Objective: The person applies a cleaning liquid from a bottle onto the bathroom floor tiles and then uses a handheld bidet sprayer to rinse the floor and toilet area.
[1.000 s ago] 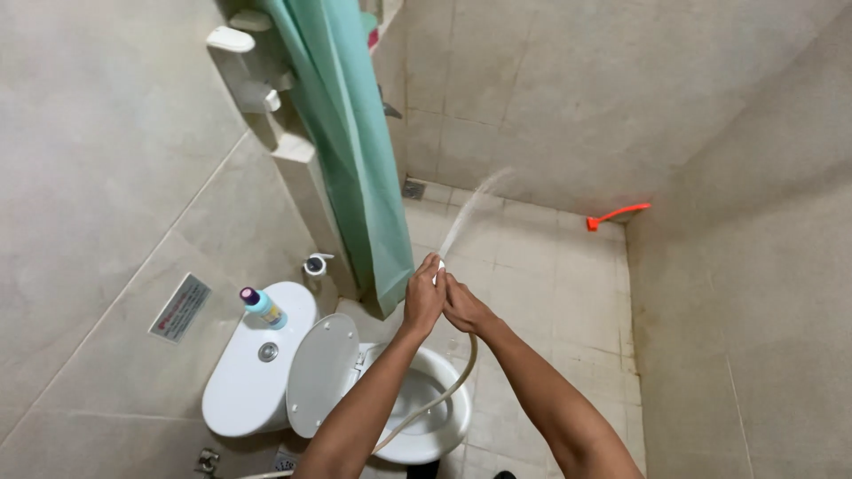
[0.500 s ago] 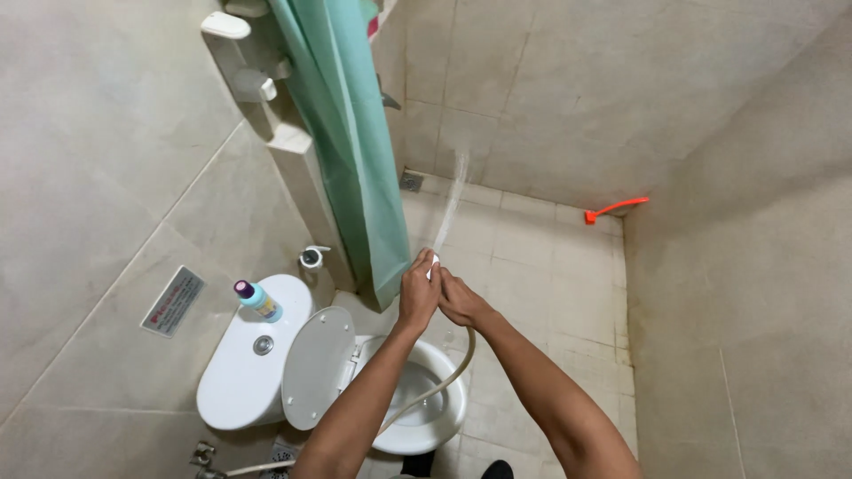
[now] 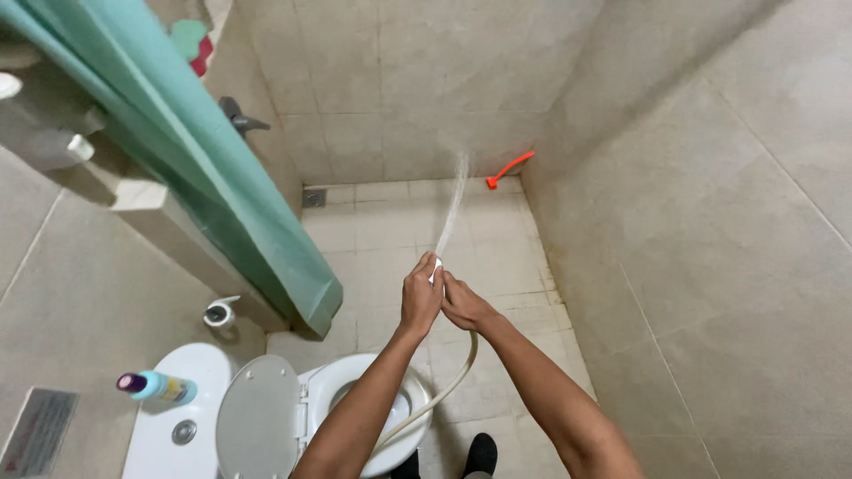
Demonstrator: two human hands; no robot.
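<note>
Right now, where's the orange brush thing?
In the head view the orange brush lies at the far right corner of the tiled floor, against the walls, just right of where the water jet lands.

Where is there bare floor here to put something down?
The tiled floor lies bare between the green curtain and the right wall, back to the orange brush. It is crowded near the toilet, the hose and both hands.
</note>
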